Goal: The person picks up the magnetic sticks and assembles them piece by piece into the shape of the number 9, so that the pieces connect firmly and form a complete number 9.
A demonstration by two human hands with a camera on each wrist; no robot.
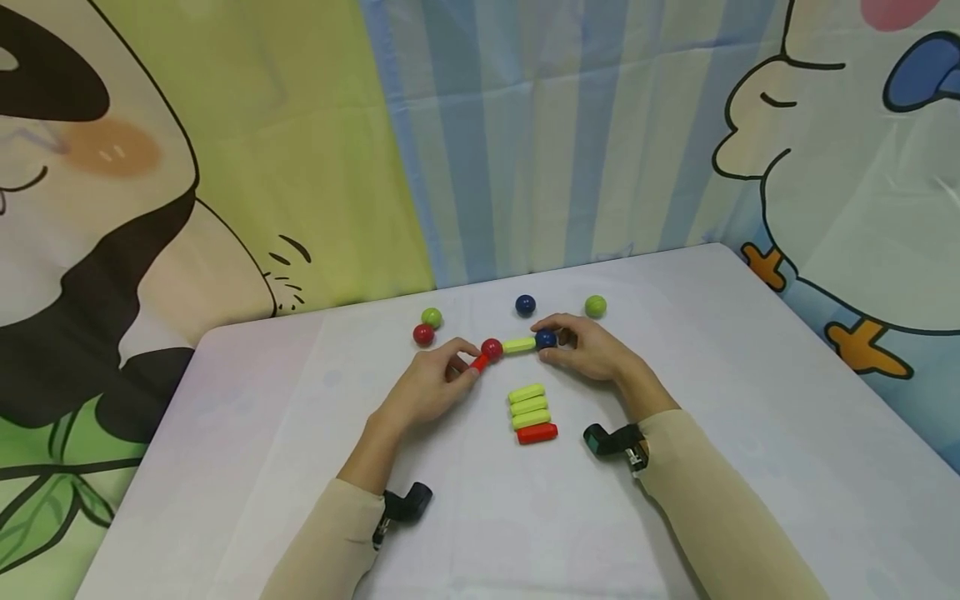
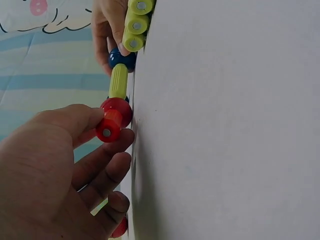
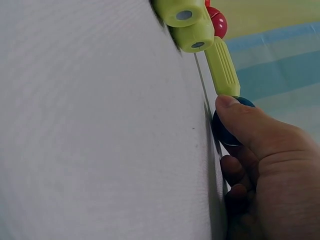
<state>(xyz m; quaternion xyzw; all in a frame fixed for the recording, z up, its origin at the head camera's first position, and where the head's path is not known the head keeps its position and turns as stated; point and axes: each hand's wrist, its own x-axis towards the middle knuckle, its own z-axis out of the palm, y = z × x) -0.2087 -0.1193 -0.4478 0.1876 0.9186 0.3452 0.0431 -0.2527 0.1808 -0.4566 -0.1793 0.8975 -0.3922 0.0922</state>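
Observation:
A short chain lies across the white table: a red magnetic rod [image 1: 479, 363], a red ball [image 1: 492, 348], a yellow-green rod [image 1: 518, 345] and a dark blue ball [image 1: 546, 338], joined end to end. My left hand [image 1: 431, 385] pinches the red rod at the chain's left end, where a round metal tip [image 2: 106, 132] faces the left wrist camera. At the other end my right hand [image 1: 592, 350] holds the blue ball between thumb and fingers. In the right wrist view the thumb [image 3: 245, 117] covers part of that ball.
Nearer me, three yellow-green rods [image 1: 529, 405] lie side by side with a red rod [image 1: 537, 433]. Beyond the chain are a second blue ball [image 1: 526, 305], a green ball [image 1: 596, 306], and, at left, another green ball [image 1: 431, 317] touching or nearly touching a red ball [image 1: 423, 334].

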